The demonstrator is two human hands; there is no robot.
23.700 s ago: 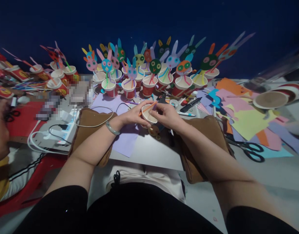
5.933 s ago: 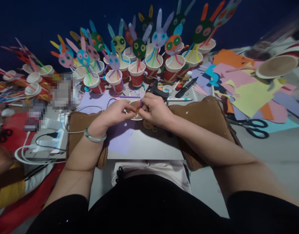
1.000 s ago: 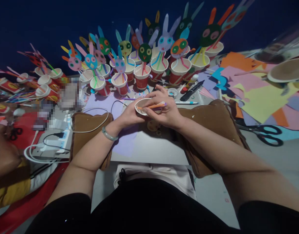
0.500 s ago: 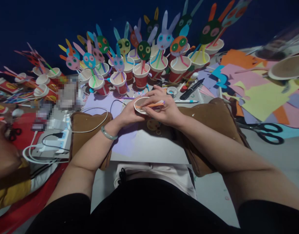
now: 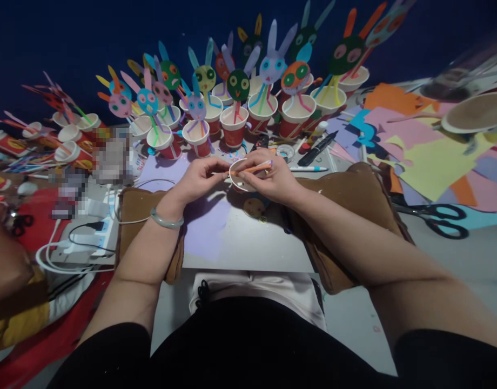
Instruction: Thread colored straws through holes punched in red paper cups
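Orange straw (image 5: 248, 169) pinched between both grips

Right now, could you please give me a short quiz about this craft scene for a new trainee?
1. True or false: the right hand holds the paper cup from the right side.
2. What lies across the cup's rim? A) orange paper strip B) scissors C) black marker
3. What does the left hand wear at the wrist?

Key: 1 true. 2 A, with the left fingers at its left end. 3 a pale green bangle.
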